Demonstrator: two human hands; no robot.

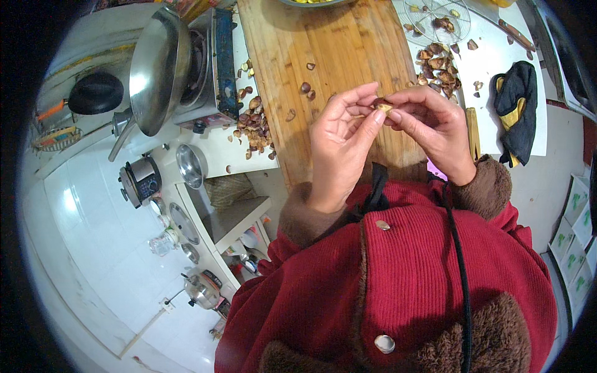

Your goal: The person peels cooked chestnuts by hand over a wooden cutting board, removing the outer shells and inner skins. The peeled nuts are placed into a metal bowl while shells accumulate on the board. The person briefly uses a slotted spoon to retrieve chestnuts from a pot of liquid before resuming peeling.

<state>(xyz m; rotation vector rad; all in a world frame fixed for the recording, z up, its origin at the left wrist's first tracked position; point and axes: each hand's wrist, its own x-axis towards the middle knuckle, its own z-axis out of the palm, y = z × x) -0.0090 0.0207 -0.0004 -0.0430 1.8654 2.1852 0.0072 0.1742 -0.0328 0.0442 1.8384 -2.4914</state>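
Observation:
Between the fingertips of my left hand (343,135) and my right hand (436,128) is a partly shelled chestnut (384,107), its pale yellow flesh showing beside brown shell. Both hands are above a wooden cutting board (336,51). Two small brown chestnuts or shell pieces (306,87) lie on the board left of my hands, with a few shell bits (310,66) around them. At the top edge a bowl (322,2) holds yellow pieces. A pile of shells (438,65) lies right of the board, and another pile of shells and chestnuts (254,123) is on the left.
A gas stove (205,70) with a tilted metal wok (158,70) stands to the left, near a steel bowl (191,165). On the right are a wire rack (443,21), a wooden-handled knife (517,35) and a black and yellow cloth (515,112).

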